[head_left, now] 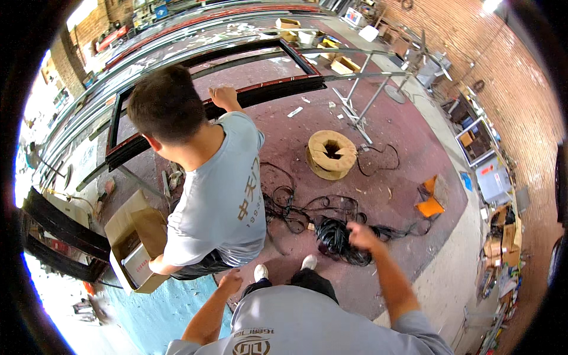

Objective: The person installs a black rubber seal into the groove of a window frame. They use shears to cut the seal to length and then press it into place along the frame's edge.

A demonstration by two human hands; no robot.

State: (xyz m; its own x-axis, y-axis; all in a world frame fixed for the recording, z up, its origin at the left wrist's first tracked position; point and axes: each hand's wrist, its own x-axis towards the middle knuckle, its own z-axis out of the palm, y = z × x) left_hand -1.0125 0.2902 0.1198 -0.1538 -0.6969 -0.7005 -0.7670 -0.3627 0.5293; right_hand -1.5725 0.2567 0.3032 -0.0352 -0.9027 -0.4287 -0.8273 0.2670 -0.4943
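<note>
The black cable (334, 236) lies in a thick, messy bundle on the dark red floor (402, 124), just in front of the person's white shoes (308, 261), with thinner loops trailing off to the left and right. The right hand (362, 234) is stretched out right over the bundle, close to it or touching it; it is blurry, so I cannot tell how far the fingers are open or if they hold any cable. The left hand (230, 281) hangs lower, near the other shoe, with its fingers curled loosely and nothing seen in it. A co-worker in a grey shirt (222, 195) bends over just to the left, one hand on the edge of a big dark door frame (260, 89) (it lies flat on metal stands) and the other arm down by an open cardboard box (133, 236). Farther off on the floor, past the cable, sits a round cardboard spool (331, 155) with a hole in the middle. To the right of it, nearer the pale edge of the floor, lies a small orange thing (431, 198).
</note>
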